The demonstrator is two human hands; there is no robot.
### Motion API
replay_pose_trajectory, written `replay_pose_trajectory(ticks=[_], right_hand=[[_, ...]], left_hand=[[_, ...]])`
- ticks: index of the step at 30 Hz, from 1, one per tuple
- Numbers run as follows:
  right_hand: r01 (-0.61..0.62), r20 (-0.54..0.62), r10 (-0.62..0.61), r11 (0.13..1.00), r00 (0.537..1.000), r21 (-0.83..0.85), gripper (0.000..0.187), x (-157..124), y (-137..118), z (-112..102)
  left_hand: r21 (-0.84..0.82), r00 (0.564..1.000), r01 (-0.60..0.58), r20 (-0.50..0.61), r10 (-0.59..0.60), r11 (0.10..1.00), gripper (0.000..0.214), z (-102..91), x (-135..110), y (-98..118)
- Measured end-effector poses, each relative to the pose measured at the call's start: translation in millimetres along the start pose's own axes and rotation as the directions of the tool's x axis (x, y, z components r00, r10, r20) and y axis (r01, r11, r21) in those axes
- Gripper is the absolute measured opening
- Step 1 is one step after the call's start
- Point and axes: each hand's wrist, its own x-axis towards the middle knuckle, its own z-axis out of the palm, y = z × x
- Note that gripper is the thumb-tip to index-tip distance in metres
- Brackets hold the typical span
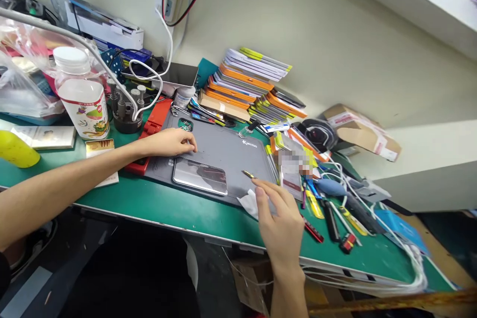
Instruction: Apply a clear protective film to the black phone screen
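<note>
A phone [200, 176] with a glossy, reflective surface lies on the grey work mat [223, 141] near its front edge. Just behind its left end, my left hand [177, 142] rests low over the mat with its fingers curled together; whatever may be under the fingertips is hidden. My right hand [281, 218] is at the mat's front right, pinching a slim tool [248, 174] with a brass-coloured tip that points left toward the phone. Most of the tool is hidden by the fingers. A crumpled white tissue [249, 202] lies beside this hand.
Behind the mat, thin boxes [242, 82] are stacked against the wall. To the left stand a white-capped jar [82, 94] and a round tool holder [127, 120]. Loose tools, a yellow-handled cutter [314, 203] and white cables [413, 268] crowd the right side of the green table [160, 208].
</note>
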Motion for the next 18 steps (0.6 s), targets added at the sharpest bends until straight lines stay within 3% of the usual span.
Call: replay_pose_trajectory(ticks=[4, 7, 13, 18], right_hand=[[-0.051, 0.035, 0.053, 0.997, 0.998, -0.055, 0.030, -32.4, 17.0, -6.3], [-0.039, 0.022, 0.039, 0.999, 0.999, -0.032, 0.027, -40.4, 22.2, -8.9], [-0.039, -0.060, 0.046, 0.993, 0.997, 0.112, 0.019, -7.3, -5.3, 6.5], [0.149, 0.088, -0.162, 0.979, 0.983, 0.139, 0.024, 10.8, -26.7, 24.5]], left_hand=[[-0.003, 1.000, -0.007, 0.009, 0.007, 1.000, 0.032, 2.3, 2.0, -2.5], [-0.002, 1.000, -0.017, 0.010, 0.017, 1.000, 0.030, 2.8, 3.3, -4.1], [0.010, 0.998, -0.024, 0.059, 0.023, 1.000, 0.024, 0.0, 1.7, -0.7], [0.004, 0.998, -0.014, 0.065, 0.014, 1.000, 0.024, -1.1, 2.3, -1.1]])
